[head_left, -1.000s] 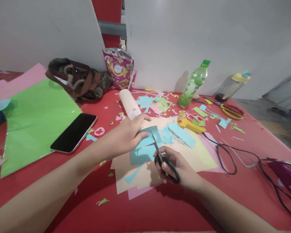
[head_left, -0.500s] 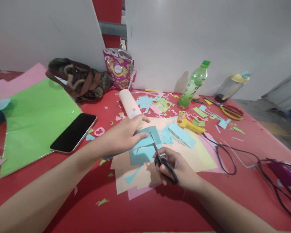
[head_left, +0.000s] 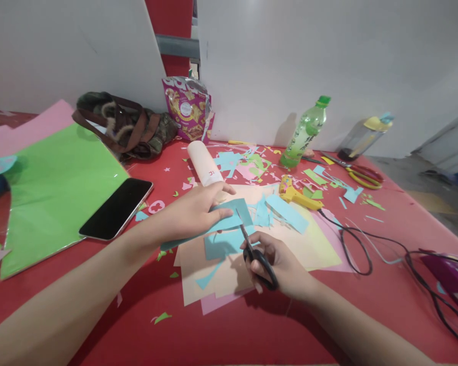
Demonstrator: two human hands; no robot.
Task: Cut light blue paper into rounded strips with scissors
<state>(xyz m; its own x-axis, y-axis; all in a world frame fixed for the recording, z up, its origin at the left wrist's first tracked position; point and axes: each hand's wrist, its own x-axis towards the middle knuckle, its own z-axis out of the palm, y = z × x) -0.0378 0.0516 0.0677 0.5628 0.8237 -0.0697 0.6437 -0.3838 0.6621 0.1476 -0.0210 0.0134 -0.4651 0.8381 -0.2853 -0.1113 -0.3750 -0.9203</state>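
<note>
My left hand (head_left: 194,213) pinches a strip of light blue paper (head_left: 234,216) and holds it just above a stack of peach, yellow and pink sheets (head_left: 221,274) on the red table (head_left: 252,330). My right hand (head_left: 278,264) grips black-handled scissors (head_left: 257,256), thumb and fingers through the loops. The blades point up and away, with their tips at the edge of the blue paper. Another blue piece (head_left: 223,244) lies flat under the held one.
A black phone (head_left: 116,208) rests on a green sheet (head_left: 53,188) at the left. Behind lie a camouflage bag (head_left: 122,124), a snack packet (head_left: 187,107), a white tube (head_left: 204,162), a green bottle (head_left: 305,129), red scissors (head_left: 361,170), a yellow glue gun (head_left: 295,193) with a black cord (head_left: 366,244), and several paper scraps.
My left hand has lifted and turned the blue paper slightly. The scissors have shifted a little up and left, staying at the paper's edge. Nothing else has moved.
</note>
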